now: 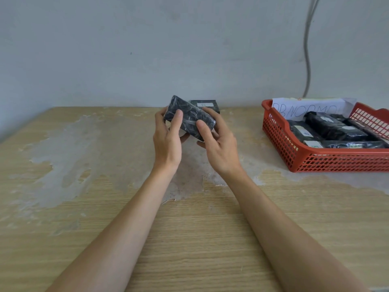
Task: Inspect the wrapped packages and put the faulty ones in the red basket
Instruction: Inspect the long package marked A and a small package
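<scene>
Wrapped black package (pixel 189 118) tilts above the table (pixel 105 207), gripped by our left hand (pixel 168 142) and right hand (pixel 219 148), thumbs on top, while the red basket (pixel 280 142) at right holds several more packages (pixel 334 127).

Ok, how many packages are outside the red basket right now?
2. The held package sits between the left hand and right hand; the labelled package lies on the table behind it. More could be hidden behind the hands.

Workroom: worn table (pixel 84 228), red basket (pixel 336 163).
</scene>
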Action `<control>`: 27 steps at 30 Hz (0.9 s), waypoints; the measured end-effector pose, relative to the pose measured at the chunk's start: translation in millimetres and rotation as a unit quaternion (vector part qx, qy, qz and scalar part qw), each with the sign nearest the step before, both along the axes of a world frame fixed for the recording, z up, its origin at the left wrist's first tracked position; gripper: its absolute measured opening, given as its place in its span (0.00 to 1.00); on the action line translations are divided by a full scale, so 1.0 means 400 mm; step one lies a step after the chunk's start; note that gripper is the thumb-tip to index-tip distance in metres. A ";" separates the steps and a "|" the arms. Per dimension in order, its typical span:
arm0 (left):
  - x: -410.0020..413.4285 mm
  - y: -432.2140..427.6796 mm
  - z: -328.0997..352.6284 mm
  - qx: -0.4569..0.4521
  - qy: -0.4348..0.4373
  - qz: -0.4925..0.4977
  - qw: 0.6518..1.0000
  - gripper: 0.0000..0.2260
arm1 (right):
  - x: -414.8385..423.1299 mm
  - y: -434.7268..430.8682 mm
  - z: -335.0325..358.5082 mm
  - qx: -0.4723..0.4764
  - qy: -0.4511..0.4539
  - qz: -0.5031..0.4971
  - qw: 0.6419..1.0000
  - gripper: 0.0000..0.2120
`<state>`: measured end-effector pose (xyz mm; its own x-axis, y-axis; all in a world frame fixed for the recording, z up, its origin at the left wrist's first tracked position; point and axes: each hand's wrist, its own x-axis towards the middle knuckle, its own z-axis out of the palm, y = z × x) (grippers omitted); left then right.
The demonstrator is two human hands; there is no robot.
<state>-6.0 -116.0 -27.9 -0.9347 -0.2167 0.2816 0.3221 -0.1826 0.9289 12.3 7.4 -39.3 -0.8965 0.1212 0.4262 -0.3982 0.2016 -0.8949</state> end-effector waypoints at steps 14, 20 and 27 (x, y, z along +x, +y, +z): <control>0.012 0.020 0.013 0.004 -0.032 0.016 0.999 0.11 | 0.001 0.013 0.007 -0.028 0.003 -0.026 0.999 0.25; 0.011 0.012 0.008 -0.027 -0.022 -0.018 0.999 0.10 | -0.003 0.025 0.010 -0.055 -0.017 -0.014 0.998 0.21; 0.004 0.014 -0.006 -0.037 0.000 -0.044 0.998 0.09 | 0.001 0.037 0.024 -0.102 -0.024 -0.011 0.994 0.17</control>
